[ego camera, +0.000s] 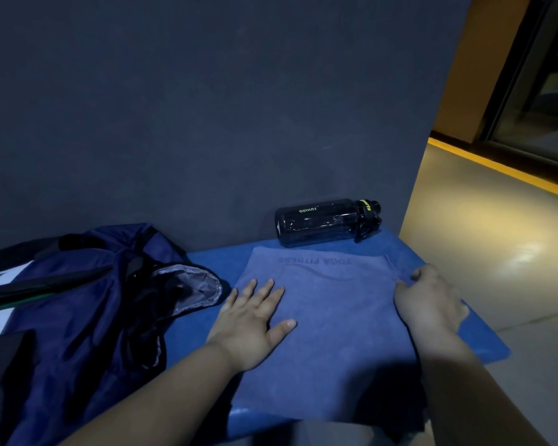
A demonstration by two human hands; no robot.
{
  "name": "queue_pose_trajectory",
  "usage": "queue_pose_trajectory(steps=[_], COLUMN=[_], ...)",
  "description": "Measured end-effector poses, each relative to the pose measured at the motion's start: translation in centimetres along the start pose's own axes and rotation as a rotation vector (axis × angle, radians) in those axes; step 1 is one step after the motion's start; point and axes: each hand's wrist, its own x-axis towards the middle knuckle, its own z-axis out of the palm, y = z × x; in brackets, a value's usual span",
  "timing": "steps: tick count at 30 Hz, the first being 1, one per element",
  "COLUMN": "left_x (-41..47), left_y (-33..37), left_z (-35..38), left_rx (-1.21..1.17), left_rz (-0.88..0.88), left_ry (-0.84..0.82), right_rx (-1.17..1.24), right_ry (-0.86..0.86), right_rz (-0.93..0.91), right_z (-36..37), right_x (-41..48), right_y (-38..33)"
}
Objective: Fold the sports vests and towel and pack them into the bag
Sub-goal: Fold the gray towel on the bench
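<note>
A grey-blue towel (pixel 332 317) with "YOGA FITNESS" lettering lies flat on the blue bench (pixel 207 259). My left hand (pixel 255 320) presses flat on the towel's left part, fingers spread. At the towel's right edge, my right hand (pixel 429 300) has its fingers curled over the cloth, though the grip itself is hidden. To the left lies the navy bag (pixel 78 300), open, with grey lining (pixel 190 284) and dark fabric showing at its mouth. No vests can be told apart in the dim light.
A dark water bottle (pixel 326 222) lies on its side at the back of the bench against a dark wall (pixel 207 107). The bench ends just right of my right hand, with lit floor (pixel 496 252) beyond. White papers (pixel 0 278) show at far left.
</note>
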Motion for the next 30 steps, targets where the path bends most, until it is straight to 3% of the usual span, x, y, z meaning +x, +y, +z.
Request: queue_pose_trajectory(steps=[6,9,12,18,23,27,30], left_x=[0.4,-0.5,-2.2,-5.5,-8.0,-9.3,-9.8], left_y=[-1.0,-2.7,-3.8,-4.6,-4.6,-3.9,-3.5], left_z=[-0.1,0.2,0.6,0.5,0.1,-1.6,-2.1], left_rx=[-0.121,-0.408,-0.392,-0.395,-0.358,-0.348,-0.396], left_rz=[0.073,0.142,0.123,0.213,0.187,0.176,0.164], left_ry=[-0.008,0.262,0.398,0.212,-0.041,-0.203,-0.223], right_rx=[0.078,0.113,0.078,-0.081,-0.113,-0.174,-0.173], right_ry=[-0.074,-0.201,-0.33,-0.258,-0.436,-0.396,-0.401], right_rz=[-0.4,-0.54,-0.6,-0.751,-0.874,-0.931,-0.975], right_z=[-0.9,-1.9,-2.6,-4.2,-4.2,-3.7,-3.6], right_x=[-1.5,-2.6,-3.9,-6.6,-9.8,-11.4,-12.1], right_y=[0.0,0.8,1.9,3.4,3.0,2.6,2.0])
